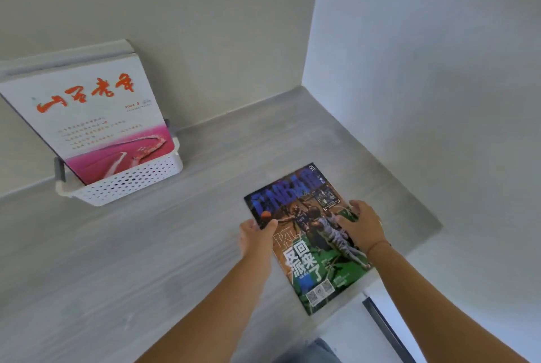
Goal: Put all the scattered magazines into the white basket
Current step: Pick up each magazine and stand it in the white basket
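A basketball magazine (pixel 307 260) with a dark blue, orange and green cover lies on the grey table near its right front edge. My left hand (pixel 256 232) grips its left edge, thumb on top of the cover. My right hand (pixel 363 226) rests on the cover's right side with fingers spread and slightly bent. The white perforated basket (pixel 131 184) stands at the back left against the wall. Upright magazines lean in it; the front one (pixel 90 116) is white with red calligraphy and a pink lower part.
The grey wood-grain table (pixel 146 260) fills a corner between two pale walls. Its right edge ends near the magazine, and the magazine's lower corner hangs over the front edge. A dark strip (pixel 380 324) runs below that edge.
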The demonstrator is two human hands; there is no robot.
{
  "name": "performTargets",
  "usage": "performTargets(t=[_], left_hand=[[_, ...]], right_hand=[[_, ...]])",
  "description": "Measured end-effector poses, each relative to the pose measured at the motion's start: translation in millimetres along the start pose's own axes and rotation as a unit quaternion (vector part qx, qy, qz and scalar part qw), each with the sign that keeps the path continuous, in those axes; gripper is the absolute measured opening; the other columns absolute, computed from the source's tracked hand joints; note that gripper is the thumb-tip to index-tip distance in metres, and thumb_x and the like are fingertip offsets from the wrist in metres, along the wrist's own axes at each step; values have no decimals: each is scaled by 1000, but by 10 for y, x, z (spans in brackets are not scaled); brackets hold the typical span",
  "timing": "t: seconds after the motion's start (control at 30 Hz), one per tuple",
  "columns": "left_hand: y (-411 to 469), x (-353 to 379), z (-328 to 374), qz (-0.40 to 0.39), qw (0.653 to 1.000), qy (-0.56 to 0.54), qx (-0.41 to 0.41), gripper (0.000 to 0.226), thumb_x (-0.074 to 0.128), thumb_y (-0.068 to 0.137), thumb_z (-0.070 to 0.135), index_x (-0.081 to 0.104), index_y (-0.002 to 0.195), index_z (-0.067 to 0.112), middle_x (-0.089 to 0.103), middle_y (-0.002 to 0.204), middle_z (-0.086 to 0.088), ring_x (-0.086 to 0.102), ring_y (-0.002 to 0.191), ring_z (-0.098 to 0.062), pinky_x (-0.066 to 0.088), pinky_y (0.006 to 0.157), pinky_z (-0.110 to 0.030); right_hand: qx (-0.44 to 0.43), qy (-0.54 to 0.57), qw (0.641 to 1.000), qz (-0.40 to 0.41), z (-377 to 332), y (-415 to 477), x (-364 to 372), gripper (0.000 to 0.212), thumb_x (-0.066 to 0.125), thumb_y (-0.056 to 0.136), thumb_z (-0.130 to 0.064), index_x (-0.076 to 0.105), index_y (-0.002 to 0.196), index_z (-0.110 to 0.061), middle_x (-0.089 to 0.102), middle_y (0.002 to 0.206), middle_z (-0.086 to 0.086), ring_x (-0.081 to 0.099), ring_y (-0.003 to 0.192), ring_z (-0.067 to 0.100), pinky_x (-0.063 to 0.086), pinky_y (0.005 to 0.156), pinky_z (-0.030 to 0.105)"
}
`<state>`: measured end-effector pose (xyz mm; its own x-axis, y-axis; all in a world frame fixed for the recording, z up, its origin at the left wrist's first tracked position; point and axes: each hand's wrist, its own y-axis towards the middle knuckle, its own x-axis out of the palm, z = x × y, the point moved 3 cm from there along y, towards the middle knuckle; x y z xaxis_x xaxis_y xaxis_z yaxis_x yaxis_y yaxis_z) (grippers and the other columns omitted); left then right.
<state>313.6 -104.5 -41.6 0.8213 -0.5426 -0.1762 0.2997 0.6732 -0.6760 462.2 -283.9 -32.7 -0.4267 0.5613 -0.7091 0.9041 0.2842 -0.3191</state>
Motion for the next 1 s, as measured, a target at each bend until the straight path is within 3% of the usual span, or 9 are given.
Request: performTargets(t=[0.1,0.2,0.3,0.43,0.6,0.73,0.8,0.87,1.0], left_hand=[[-11,41,-5,-5,998,-57,-35,31,73,78,21,43,77,15,58,74,-3,57,58,-14,42,39,-22],[17,62,27,-31,993,-91,-64,27,75,76,26,55,76,9,68,84,-13,66,70,-25,58,66,-39],[24,87,52,-72,988,-120,-69,21,73,78,22,61,86,6,68,96,-18,66,86,-32,53,89,-45],[-141,233,-9,-156,985,-65,-28,27,64,84,7,60,111,11,68,102,-13,64,88,-27,52,73,-37],[-322,253,153,-230,970,-75,31,24,55,86,-6,65,98,11,65,96,-16,58,87,-27,48,84,-40],[-405,146,498,-298,949,-74,75,20,54,87,-5,64,97,9,73,77,-6,68,67,-16,56,62,-26],[-422,26,721,-293,949,-55,105,19,54,87,-4,64,97,9,71,62,0,63,51,-8,51,47,-18],[-377,-167,939,-262,953,-20,151,18,53,90,-1,63,94,12,65,48,8,52,36,0,41,37,-11],[-207,-778,1319,-177,949,93,243,14,54,92,13,66,93,22,51,50,8,42,44,-5,41,46,-19]], right_hand=[[1,4,1000,-14,67,-26,-18,59,65,82,-30,42,133,-13,49,134,12,46,123,28,38,106,44],[3,8,1000,-29,94,-26,-26,62,67,81,-30,41,135,-13,48,134,12,48,121,27,38,103,40],[2,17,999,-41,98,-26,-33,64,68,80,-33,40,135,-14,45,136,13,45,125,29,37,108,44],[9,37,997,-63,127,-32,-54,68,68,79,-36,38,136,-14,44,138,15,44,126,31,36,108,48],[20,138,987,-77,173,29,-133,68,69,80,-32,36,136,-13,46,136,13,46,124,31,38,106,43],[11,271,959,-85,63,129,-262,21,67,82,-14,58,101,-10,64,107,9,57,109,31,42,101,43],[12,312,944,-109,-78,130,-293,9,62,86,-8,65,94,-10,67,96,7,58,102,30,43,96,44],[-2,320,938,-133,-302,106,-268,13,57,88,-5,67,93,-12,68,94,3,59,97,24,45,89,41],[-94,295,938,-159,-958,85,-96,15,58,87,-2,68,92,-12,71,72,-15,63,72,-1,44,70,22]])
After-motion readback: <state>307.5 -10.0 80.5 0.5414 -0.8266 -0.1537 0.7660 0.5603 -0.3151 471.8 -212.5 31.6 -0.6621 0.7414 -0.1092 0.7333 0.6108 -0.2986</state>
